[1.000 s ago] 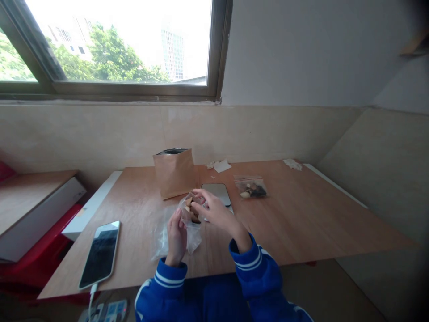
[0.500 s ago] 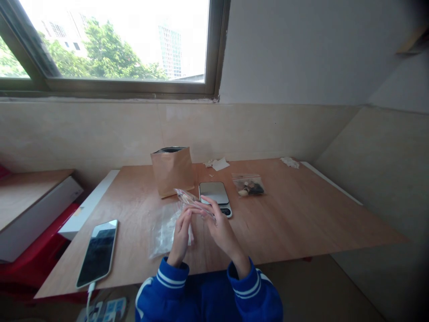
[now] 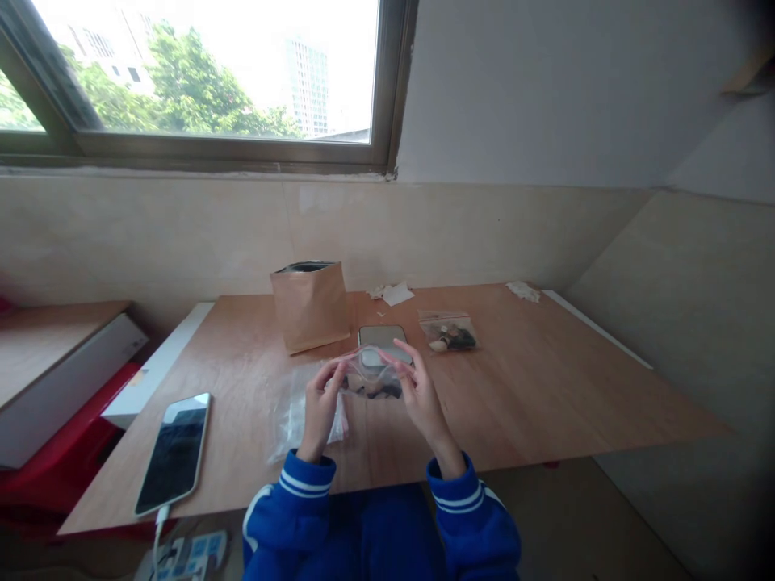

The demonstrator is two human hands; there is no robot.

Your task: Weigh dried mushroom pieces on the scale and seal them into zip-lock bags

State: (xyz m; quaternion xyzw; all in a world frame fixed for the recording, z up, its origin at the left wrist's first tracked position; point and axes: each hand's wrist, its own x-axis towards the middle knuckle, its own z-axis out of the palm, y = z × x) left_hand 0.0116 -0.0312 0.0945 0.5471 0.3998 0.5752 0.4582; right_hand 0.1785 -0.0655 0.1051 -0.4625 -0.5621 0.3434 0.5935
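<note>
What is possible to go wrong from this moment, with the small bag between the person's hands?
The small zip bag seems held open between the left hand and right hand, so the dark pieces inside might spill. They could then fall onto the kitchen scale close behind.

Kraft paper pouch (image 3: pixel 310 311) (smartphone (image 3: pixel 174 453) farther left)

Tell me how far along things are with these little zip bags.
Done: one small zip bag lies on the table with pieces inside. In hand: the left hand and right hand hold up a second zip bag with dark pieces in it. Left: the kraft pouch stands open, and the visible part of the digital scale holds nothing.
</note>
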